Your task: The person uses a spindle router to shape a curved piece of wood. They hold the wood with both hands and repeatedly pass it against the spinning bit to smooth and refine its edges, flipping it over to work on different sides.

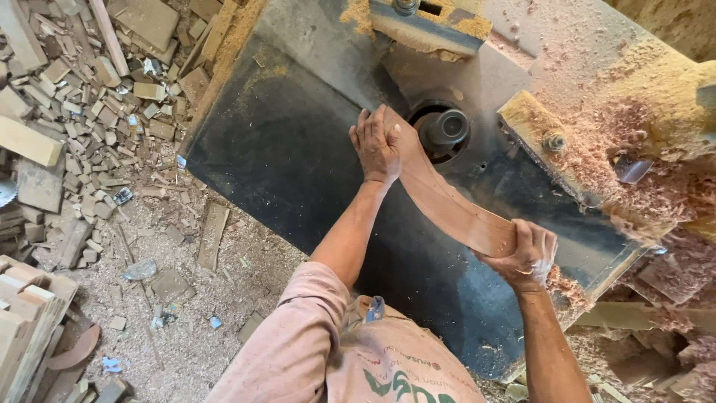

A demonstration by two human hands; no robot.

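Observation:
A long curved piece of reddish-brown wood [447, 205] lies across the dark metal machine table [283, 149]. My left hand [375, 145] grips its far end, pressed close to the round spindle cutter [446, 128] set in the table's opening. My right hand [526, 257] clasps the near end of the wood, close to the table's right edge. Both hands hold the same piece, which bends from upper left to lower right.
Sawdust and shavings [634, 149] are heaped over the machine's right side and its fence [548, 142]. Many wood offcuts [89, 112] litter the floor at left. Stacked cut blocks [26, 321] stand at lower left.

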